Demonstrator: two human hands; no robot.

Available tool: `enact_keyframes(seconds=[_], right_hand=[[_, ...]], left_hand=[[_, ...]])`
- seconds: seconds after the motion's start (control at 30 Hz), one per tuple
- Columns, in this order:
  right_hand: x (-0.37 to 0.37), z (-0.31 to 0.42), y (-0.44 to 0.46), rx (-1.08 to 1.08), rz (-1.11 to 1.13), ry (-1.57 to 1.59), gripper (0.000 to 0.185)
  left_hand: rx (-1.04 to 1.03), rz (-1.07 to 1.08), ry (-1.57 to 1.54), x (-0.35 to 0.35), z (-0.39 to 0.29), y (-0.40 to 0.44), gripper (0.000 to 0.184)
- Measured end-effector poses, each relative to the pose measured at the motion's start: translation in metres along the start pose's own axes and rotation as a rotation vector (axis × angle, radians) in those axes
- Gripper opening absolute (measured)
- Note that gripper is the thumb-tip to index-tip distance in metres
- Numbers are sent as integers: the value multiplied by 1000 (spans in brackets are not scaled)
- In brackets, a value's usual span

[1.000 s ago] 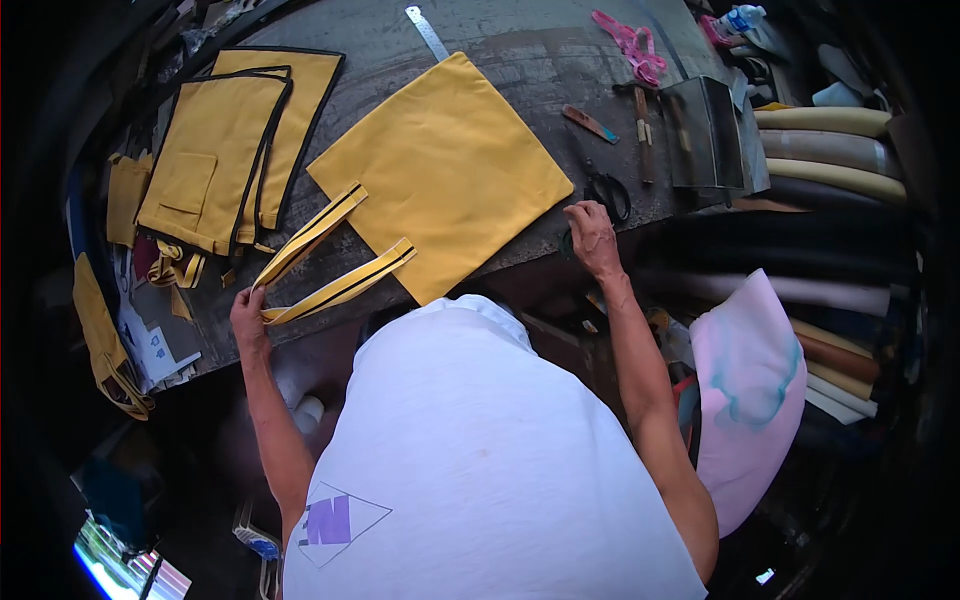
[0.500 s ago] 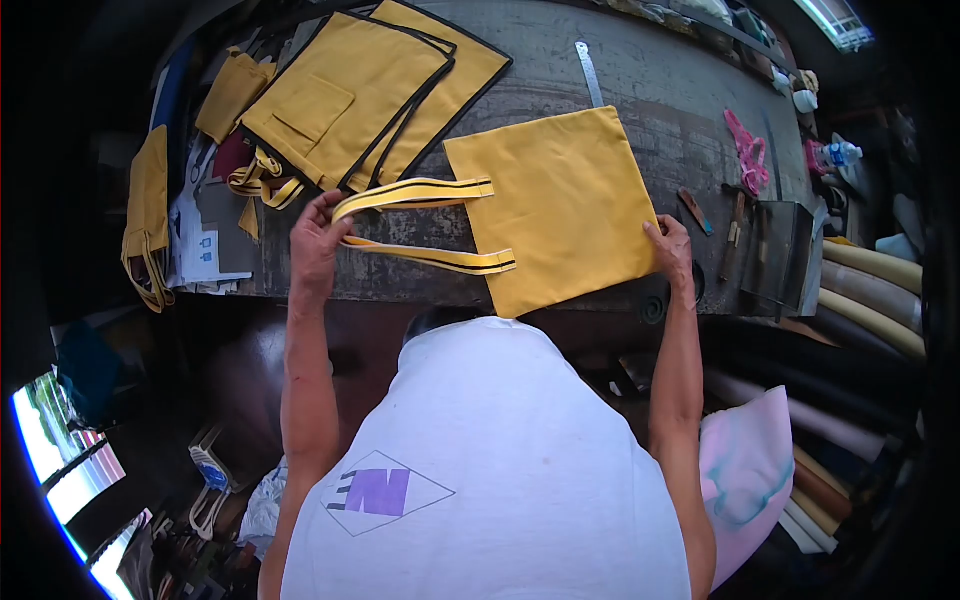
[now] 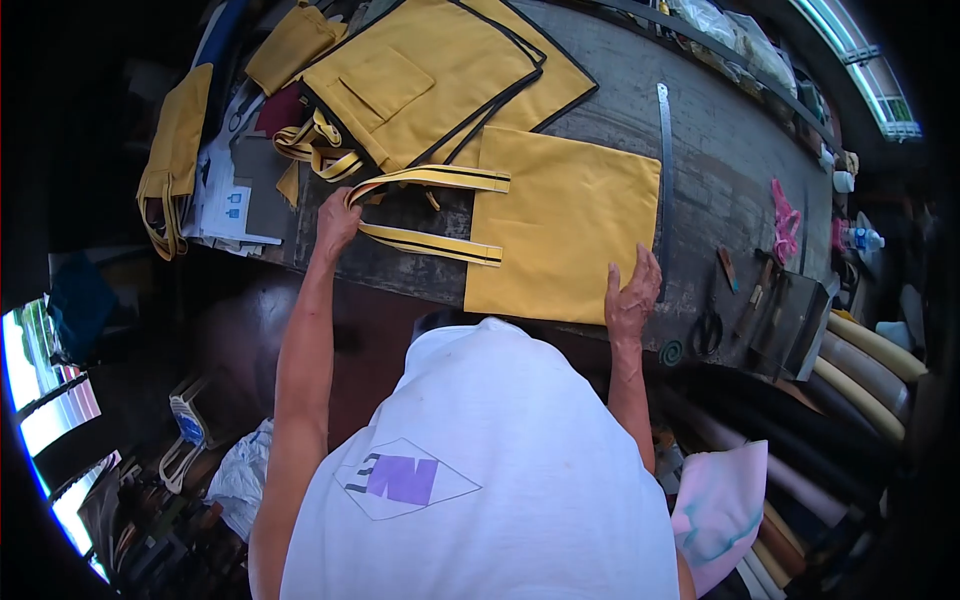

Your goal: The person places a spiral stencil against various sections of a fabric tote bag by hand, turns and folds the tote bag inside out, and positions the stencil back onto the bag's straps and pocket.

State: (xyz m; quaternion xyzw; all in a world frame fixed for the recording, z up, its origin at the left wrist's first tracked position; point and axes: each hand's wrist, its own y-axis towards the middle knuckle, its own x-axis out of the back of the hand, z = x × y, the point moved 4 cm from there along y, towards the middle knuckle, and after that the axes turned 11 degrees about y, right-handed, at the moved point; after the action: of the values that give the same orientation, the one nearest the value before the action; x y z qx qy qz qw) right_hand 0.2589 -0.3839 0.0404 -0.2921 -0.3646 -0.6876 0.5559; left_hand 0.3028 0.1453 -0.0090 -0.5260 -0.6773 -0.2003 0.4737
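Observation:
A yellow fabric panel [image 3: 565,225] lies flat at the front edge of the dark table. Its striped handle [image 3: 430,243] runs out to the left as a loop, and my left hand [image 3: 338,218] is closed around the loop's far end. Over the panel's lower right corner is my right hand [image 3: 632,295], fingers spread and holding nothing. A metal ruler [image 3: 665,180] lies along the panel's right side. Black-edged yellow pieces [image 3: 440,75], one with a pocket, lie behind the panel to the left.
Scissors [image 3: 707,330], a red-brown tool [image 3: 727,270], a hammer [image 3: 752,300] and a metal box [image 3: 795,320] sit at the right. Pink strapping [image 3: 785,222] lies behind them. Rolls of material [image 3: 865,365] stick out at the lower right. Papers [image 3: 225,205] lie at the left.
The panel has turned to lie nearly square to the table's front edge. My right hand moved in from the scissors, touched the panel's right edge, and now has its fingers spread. The view has shifted too.

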Motion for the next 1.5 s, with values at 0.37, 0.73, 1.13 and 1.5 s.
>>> enact_keyframes(seconds=[0.37, 0.73, 1.13, 1.5], right_hand=[[-166, 90, 23, 327, 301, -122, 67], [-155, 73, 32, 315, 231, 146, 67], [76, 242, 162, 693, 209, 810, 87], [78, 468, 39, 1441, 1085, 1050, 35]], left_hand=[[292, 239, -923, -2, -15, -11, 20], [-210, 530, -763, 111, -187, -65, 32], [-946, 107, -131, 379, -311, -249, 56], [-587, -721, 213, 514, -154, -452, 37]])
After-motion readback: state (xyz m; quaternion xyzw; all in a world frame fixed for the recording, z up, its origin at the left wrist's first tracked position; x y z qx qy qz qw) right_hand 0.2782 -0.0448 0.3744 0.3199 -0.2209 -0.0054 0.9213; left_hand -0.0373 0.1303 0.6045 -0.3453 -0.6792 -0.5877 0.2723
